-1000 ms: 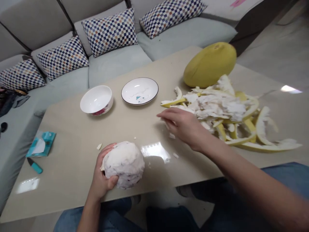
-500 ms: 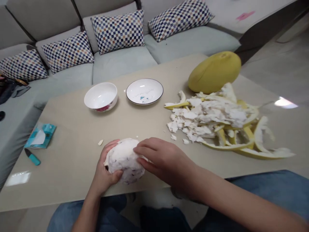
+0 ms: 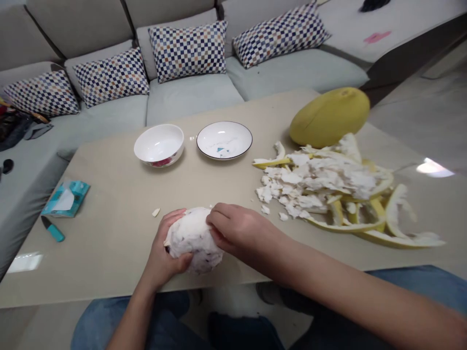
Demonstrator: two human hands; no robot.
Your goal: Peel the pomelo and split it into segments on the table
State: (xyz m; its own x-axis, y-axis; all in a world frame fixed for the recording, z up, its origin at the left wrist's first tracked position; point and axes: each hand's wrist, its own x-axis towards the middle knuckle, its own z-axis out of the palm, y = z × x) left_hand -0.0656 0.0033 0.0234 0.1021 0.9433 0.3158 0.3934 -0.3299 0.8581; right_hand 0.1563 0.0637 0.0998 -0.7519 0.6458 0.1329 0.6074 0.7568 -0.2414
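The peeled fruit (image 3: pixel 193 236) is by the near edge of the bench (image 3: pixel 116 194); resting or lifted, I cannot tell. The left hand (image 3: pixel 166 253) grasps its left side, grip spread wide, thumb in front. The right hand (image 3: pixel 241 231) touches its upper right side with curled fingers; whether they pinch anything is hidden. A stretch of bench separates it from the bowl (image 3: pixel 159 144) and plate (image 3: pixel 224 140) beyond. A heap of peel (image 3: pixel 328 175) takes up the right; the knife (image 3: pixel 54 232) lies toward the left edge.
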